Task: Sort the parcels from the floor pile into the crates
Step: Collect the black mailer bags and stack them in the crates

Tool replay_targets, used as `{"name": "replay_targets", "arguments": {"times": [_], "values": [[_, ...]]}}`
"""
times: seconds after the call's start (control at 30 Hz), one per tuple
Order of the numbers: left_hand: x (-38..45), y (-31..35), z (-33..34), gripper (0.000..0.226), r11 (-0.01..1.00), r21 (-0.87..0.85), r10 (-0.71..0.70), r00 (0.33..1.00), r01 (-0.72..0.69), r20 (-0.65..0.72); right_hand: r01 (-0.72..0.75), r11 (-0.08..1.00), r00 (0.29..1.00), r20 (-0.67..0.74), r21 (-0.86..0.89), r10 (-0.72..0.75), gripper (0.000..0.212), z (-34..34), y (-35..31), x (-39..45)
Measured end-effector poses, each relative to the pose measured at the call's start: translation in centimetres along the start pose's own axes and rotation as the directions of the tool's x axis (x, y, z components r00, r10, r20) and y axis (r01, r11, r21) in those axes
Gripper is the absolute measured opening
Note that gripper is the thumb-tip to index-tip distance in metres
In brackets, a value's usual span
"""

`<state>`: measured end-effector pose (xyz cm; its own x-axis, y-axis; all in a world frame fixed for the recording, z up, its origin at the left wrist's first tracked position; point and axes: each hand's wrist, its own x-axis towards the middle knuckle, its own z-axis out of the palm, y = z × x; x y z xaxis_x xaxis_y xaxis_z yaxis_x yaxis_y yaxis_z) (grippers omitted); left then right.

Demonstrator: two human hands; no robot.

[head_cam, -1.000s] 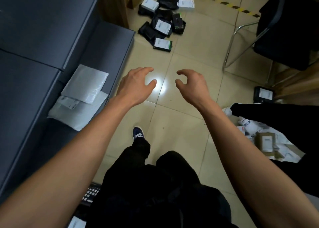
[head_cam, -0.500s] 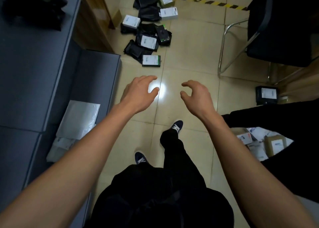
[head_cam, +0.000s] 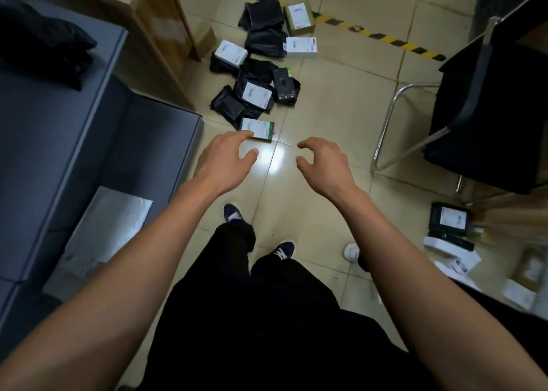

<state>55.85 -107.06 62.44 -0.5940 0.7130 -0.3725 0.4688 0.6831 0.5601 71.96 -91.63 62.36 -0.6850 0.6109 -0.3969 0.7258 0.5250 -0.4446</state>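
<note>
A pile of parcels (head_cam: 258, 73) lies on the tiled floor ahead: black bags, white-labelled boxes and a brown carton. Nearest me is a flat box with a white label and green edge (head_cam: 258, 129). My left hand (head_cam: 223, 161) hovers just below it, fingers loosely spread, holding nothing. Level with it on the right, my right hand (head_cam: 324, 162) hangs with fingers loosely curled and empty. More parcels (head_cam: 450, 236) lie at the right, by a dark shape at the frame edge. No crate is clearly visible.
A grey sofa (head_cam: 89, 141) runs along the left with white mailer bags (head_cam: 109, 230) on its seat. A wooden cabinet (head_cam: 154, 32) stands behind it. A black chair with chrome legs (head_cam: 486, 109) is at the right. Yellow-black tape (head_cam: 379, 36) crosses the floor beyond the pile.
I have walked forward, so the floor pile is closer and lower in view. Both hands stay raised, empty and loosely curled, now just short of the nearest parcel.
</note>
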Motion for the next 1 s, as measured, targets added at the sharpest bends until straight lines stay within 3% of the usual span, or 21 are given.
{"name": "replay_targets", "arguments": {"times": [0.2, 0.5, 0.7, 1.0], "values": [[10.8, -1.1, -1.9, 0.049, 0.990, -0.124, -0.072, 0.997, 0.068, -0.028, 0.044, 0.997, 0.997, 0.062, -0.060, -0.040, 0.040, -0.9, -2.8, 12.1], [22.6, -3.1, -5.6, 0.047, 0.967, -0.160, -0.204, 0.979, 0.197, -0.027, 0.087, 0.989, 0.986, 0.156, -0.122, -0.067, 0.042, -2.8, -5.8, 26.8], [28.9, -3.1, -4.8, 0.047, 0.938, -0.169, -0.309, 0.951, 0.302, -0.016, 0.102, 0.986, 0.965, 0.254, -0.131, -0.066, 0.049, -3.0, -3.0, 36.2], [40.4, -0.7, 3.6, 0.044, 0.819, -0.256, -0.527, 0.850, 0.513, 0.017, 0.295, 0.939, 0.874, 0.447, -0.174, -0.192, 0.054, -1.1, 4.4, 51.1]]}}
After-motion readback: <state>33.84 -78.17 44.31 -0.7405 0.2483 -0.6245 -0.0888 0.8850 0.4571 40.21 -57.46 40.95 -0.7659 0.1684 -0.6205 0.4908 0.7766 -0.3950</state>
